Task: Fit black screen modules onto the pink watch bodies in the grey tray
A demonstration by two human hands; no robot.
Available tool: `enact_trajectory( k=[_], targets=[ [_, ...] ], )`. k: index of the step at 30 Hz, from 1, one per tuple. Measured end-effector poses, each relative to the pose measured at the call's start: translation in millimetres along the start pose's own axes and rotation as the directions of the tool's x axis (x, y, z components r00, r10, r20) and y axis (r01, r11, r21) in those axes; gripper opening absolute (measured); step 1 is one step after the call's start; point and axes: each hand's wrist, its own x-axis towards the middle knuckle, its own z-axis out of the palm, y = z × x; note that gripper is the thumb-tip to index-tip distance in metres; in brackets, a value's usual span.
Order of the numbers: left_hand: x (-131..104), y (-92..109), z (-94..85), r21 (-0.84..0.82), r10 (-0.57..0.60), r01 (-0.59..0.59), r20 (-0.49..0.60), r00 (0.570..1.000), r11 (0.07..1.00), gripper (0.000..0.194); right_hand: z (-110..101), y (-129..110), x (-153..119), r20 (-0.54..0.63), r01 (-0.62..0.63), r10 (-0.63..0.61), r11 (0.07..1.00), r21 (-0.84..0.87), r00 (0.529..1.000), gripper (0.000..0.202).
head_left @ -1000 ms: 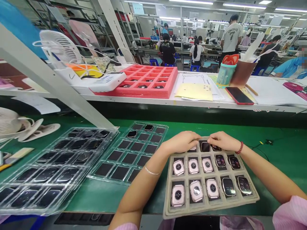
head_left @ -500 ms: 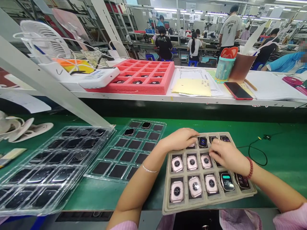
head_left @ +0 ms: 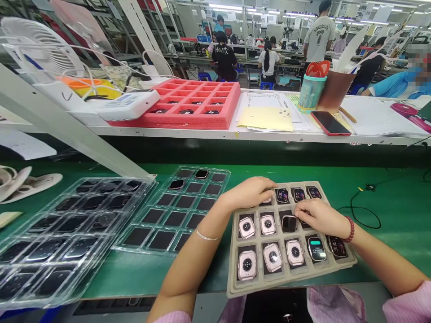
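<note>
A beige tray (head_left: 262,287) with watch bodies in its pockets lies in front of me, slightly tilted. Several watches, such as a pink one (head_left: 247,265), lie back side up at the left; others, such as a lit one (head_left: 317,249), show their screens. My left hand (head_left: 253,192) is at the tray's back left corner, its fingers bent over a partly hidden pink watch. My right hand (head_left: 314,215) has thumb and fingertips pinched at the edge of a dark-screened watch (head_left: 289,223) in the middle row. That hand covers part of the pockets to its right.
Clear plastic trays with dark screens (head_left: 70,224) are stacked at the left, beside another clear tray (head_left: 164,218) holding two watches. A cable (head_left: 365,215) lies right. The shelf behind bears a red foam tray (head_left: 198,121), papers, a phone (head_left: 330,122) and cups.
The middle-row watch by my right fingers showed its pink back before and now shows its dark screen. My right hand has shifted slightly, uncovering lit watches in the back row.
</note>
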Motion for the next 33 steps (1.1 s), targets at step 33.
enact_trajectory(
  k=[33],
  targets=[
    [1.1, -3.4, 0.9, -0.009, -0.005, 0.005, -0.012, 1.0, 1.0, 0.035, 15.1, -20.9, -47.1, 0.045, -0.042, 0.036, 0.989, 0.144, 0.998, 0.02]
  ],
)
